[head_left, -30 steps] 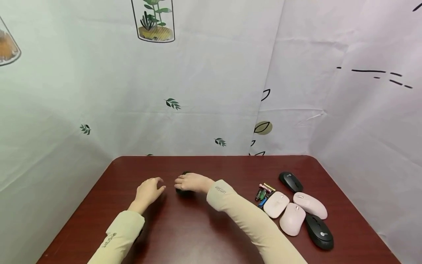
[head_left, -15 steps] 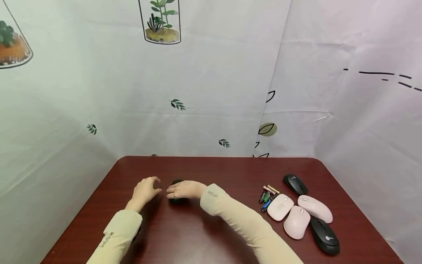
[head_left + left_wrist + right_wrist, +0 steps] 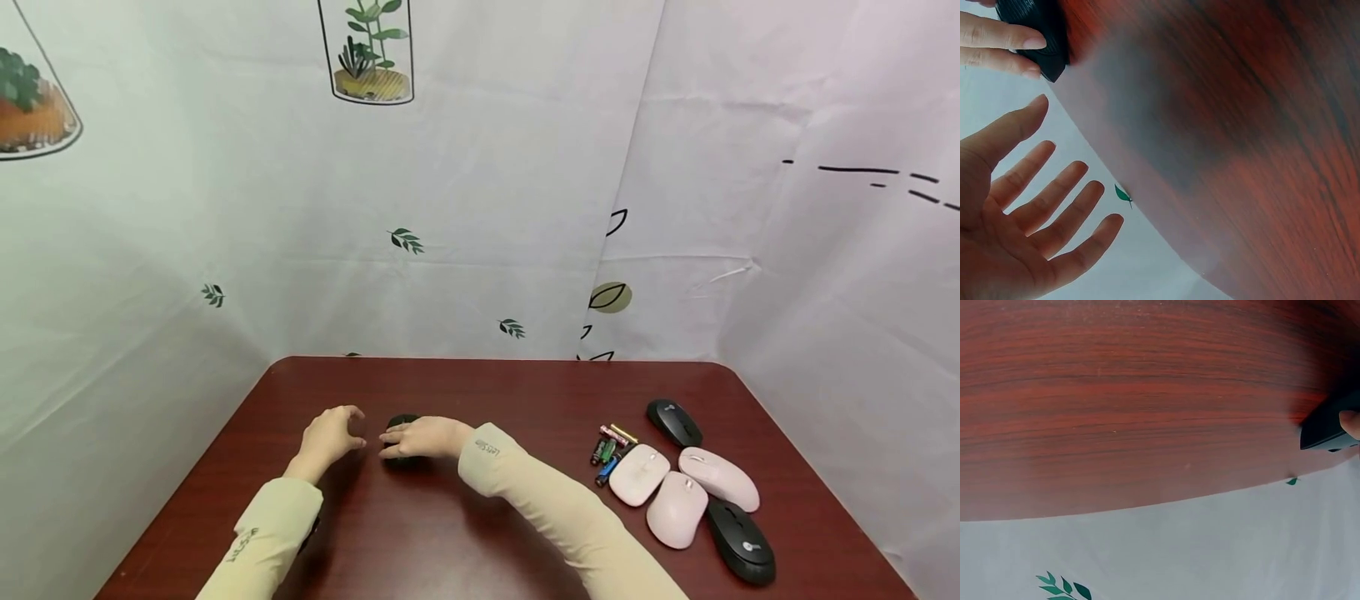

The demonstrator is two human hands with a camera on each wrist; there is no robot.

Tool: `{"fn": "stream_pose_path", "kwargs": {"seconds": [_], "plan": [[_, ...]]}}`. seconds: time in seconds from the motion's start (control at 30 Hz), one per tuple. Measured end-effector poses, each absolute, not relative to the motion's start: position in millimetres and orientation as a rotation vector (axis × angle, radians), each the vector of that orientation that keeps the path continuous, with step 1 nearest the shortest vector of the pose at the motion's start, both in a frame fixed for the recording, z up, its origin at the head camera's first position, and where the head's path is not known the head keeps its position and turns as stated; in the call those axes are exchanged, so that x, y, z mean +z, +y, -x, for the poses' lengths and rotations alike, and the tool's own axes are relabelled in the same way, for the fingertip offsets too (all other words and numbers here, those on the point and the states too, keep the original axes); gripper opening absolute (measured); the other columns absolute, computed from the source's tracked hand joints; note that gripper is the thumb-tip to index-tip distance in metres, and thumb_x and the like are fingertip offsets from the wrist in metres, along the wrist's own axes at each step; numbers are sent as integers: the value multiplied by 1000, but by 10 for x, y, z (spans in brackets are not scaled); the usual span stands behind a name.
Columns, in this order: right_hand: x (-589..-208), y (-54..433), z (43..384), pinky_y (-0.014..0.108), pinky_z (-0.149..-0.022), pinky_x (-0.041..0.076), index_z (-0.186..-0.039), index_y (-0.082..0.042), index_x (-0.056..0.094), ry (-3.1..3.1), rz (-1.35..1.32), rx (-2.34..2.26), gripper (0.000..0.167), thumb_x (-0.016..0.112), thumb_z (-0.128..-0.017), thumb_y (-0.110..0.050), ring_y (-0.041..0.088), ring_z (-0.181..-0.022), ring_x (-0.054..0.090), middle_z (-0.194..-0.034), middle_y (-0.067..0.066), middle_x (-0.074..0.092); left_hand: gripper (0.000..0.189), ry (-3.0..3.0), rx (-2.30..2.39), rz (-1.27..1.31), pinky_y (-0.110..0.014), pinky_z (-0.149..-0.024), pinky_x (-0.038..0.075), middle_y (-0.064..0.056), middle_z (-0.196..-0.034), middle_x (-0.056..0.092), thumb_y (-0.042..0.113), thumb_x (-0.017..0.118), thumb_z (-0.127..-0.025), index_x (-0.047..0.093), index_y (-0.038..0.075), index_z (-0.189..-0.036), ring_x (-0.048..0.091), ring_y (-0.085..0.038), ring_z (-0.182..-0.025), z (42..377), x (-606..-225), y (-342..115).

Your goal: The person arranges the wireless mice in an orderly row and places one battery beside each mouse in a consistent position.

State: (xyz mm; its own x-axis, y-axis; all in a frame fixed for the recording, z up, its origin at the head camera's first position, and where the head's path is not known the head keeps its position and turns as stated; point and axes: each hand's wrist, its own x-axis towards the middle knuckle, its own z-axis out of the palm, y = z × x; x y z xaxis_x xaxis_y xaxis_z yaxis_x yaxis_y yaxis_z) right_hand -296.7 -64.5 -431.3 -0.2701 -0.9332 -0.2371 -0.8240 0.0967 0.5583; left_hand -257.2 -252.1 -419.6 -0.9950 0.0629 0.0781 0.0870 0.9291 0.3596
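My right hand point(image 3: 427, 437) lies over a black computer mouse point(image 3: 402, 419) left of the table's middle, its fingers across the top. In the left wrist view, two of that hand's fingers point(image 3: 1000, 37) bend over the ribbed black mouse point(image 3: 1044, 28). At the right wrist view's edge, a fingertip point(image 3: 1352, 423) presses the side of the dark mouse point(image 3: 1324, 430). Just to the left, my left hand point(image 3: 328, 437) hovers with nothing in it. Its fingers are spread and relaxed in the left wrist view, where the palm point(image 3: 997, 250) faces the camera.
On the right of the reddish-brown table point(image 3: 480, 387) sit two black mice point(image 3: 673, 422) and several pale pink and white mice point(image 3: 677, 510). Several small batteries point(image 3: 609, 450) lie beside the white mouse point(image 3: 639, 475). A patterned white curtain point(image 3: 480, 167) hangs behind the table.
The right hand has moved the black mouse left and slightly toward the person, closer to the left hand. The left hand has shifted a little left. The head view has turned slightly.
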Motion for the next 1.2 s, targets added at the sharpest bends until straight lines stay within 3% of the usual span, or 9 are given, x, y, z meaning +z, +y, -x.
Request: {"fn": "stream_pose_path", "kwargs": {"seconds": [0.2, 0.4, 0.7, 0.93, 1.2], "plan": [[-4319, -639, 2947, 14, -100, 39, -144, -31, 37, -2225, -1768, -885, 48, 45, -99, -17, 5, -139, 32, -151, -6, 36, 31, -3028, -531, 116, -50, -70, 50, -20, -101, 66, 15, 71, -82, 65, -1, -108, 63, -35, -87, 2588, -4203, -2506], [-4318, -640, 2941, 18, -105, 35, -143, -31, 38, -2352, -1799, -725, 59, 59, -92, -11, 10, -140, 31, -151, -4, 36, 28, -3002, -385, 120, -49, -69, 52, -21, -101, 66, 17, 68, -85, 65, -2, -106, 64, -36, -85, 2612, -4190, -2488], [-4308, -529, 2932, 24, -112, 27, -150, -32, 22, -2649, -1779, -453, 75, 64, -88, -17, 18, -145, 21, -157, -1, 22, 30, -2991, -409, 117, -50, -71, 52, -21, -103, 67, 19, 66, -86, 65, -3, -107, 64, -36, -85, 2657, -4207, -2415], [-4204, -328, 2956, 25, -114, 25, -149, -27, 26, -2747, -1725, -278, 72, 63, -89, -14, 20, -145, 20, -155, 1, 27, 34, -2975, -506, 183, -45, -65, 52, -22, -103, 66, 18, 67, -86, 63, -4, -112, 64, -31, -76, 2676, -4258, -2253], [-4013, -23, 3019, 34, -115, 25, -145, -21, 36, -2740, -1641, -107, 65, 62, -87, -8, 25, -143, 26, -148, 5, 40, 42, -2991, -548, 220, -50, -75, 52, -22, -112, 64, 20, 67, -87, 58, -2, -122, 64, -36, -91, 2702, -4273, -2099]]}}
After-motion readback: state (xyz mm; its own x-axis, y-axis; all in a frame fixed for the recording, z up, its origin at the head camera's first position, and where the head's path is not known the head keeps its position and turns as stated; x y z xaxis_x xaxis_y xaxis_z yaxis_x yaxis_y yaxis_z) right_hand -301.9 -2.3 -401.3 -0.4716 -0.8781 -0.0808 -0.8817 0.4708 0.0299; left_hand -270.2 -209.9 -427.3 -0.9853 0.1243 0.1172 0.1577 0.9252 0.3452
